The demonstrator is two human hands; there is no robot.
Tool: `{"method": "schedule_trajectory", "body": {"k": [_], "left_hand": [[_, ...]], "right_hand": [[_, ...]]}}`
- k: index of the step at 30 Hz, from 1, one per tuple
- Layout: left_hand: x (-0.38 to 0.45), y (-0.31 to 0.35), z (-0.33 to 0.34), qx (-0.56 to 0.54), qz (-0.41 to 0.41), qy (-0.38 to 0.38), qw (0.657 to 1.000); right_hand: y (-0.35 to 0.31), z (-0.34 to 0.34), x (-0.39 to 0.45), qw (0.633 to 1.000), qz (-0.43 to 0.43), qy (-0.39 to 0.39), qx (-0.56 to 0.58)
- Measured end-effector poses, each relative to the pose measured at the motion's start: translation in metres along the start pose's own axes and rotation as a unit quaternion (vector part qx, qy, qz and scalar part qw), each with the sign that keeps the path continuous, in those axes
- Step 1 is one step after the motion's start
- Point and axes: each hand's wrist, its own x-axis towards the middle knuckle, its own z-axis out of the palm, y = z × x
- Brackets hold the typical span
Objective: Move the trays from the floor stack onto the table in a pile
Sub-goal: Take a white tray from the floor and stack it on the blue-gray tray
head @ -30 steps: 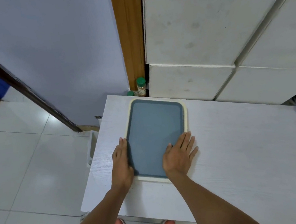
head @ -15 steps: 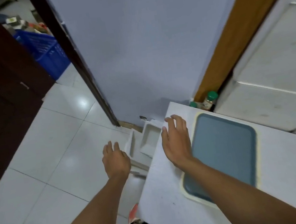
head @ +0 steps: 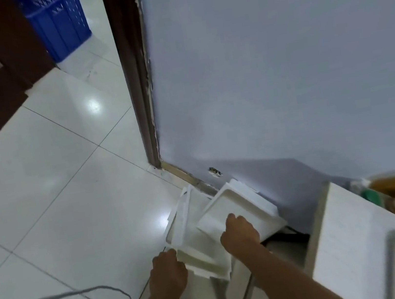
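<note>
White top tray (head: 230, 218) lies between both hands, left hand (head: 167, 273) and right hand (head: 239, 231) grasping its edges.

Both arms reach down; left grip (head: 167, 264) and right grip (head: 239, 230) curled, knuckles up.

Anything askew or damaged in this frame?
The white trays on the floor sit fanned at different angles, not squared. Low on the wall, a small chipped hole shows near the skirting.
</note>
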Motion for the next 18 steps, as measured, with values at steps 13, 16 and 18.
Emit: {"method": "schedule_trajectory", "body": {"k": [13, 16, 18], "left_hand": [[0.126, -0.03, 0.045, -0.075, 0.007, 0.028, 0.997], [0.125, -0.04, 0.046, -0.08, -0.005, 0.024, 0.996], [0.12, -0.04, 0.043, -0.078, -0.016, 0.015, 0.997]], "right_hand": [[0.011, 0.026, 0.182, 0.987, 0.077, 0.127, -0.057], [0.016, 0.025, 0.179, 0.982, 0.068, 0.145, -0.096], [0.016, 0.021, 0.171, 0.983, 0.058, 0.132, -0.114]]}}
